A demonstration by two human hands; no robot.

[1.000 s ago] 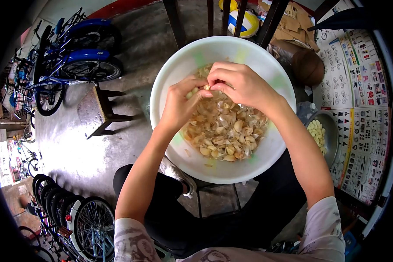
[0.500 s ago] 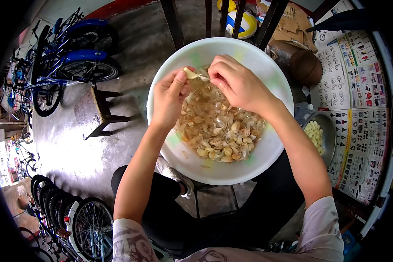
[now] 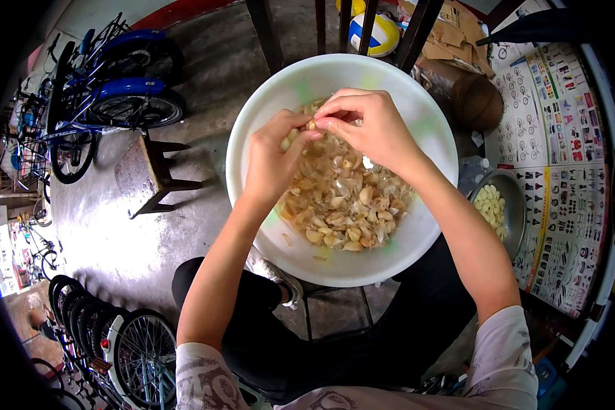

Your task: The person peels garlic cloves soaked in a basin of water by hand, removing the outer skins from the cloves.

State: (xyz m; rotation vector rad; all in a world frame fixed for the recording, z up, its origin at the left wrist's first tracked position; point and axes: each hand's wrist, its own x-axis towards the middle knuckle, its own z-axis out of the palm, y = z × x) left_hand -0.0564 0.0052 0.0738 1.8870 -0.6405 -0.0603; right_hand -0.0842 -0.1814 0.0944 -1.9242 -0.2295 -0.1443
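Grey, glossy concrete floor (image 3: 205, 236) runs under blue-fendered bicycles (image 3: 130, 87) and a worn wooden stool (image 3: 135, 169); over a round white plastic basin (image 3: 348, 271) of papery-skinned garlic cloves (image 3: 338, 236), the left hand (image 3: 275, 154) and right hand (image 3: 367, 126) together pinch a small pale clove (image 3: 311, 125).

Through my remote feed the basin (image 3: 362, 270) reads as smooth, slightly glossy plastic, and I see papery, crinkled garlic skins (image 3: 340, 183) in it with a wet glint. The bowl (image 3: 516, 206) looks like dull grey metal (its peeled cloves (image 3: 490, 207) show smooth and waxy to me). The floor (image 3: 119, 236) seems bare concrete, shiny where light strikes; the sleeve (image 3: 504, 355) is matt cloth, the trousers (image 3: 434, 290) matt, the cardboard (image 3: 451, 42) rough-edged.
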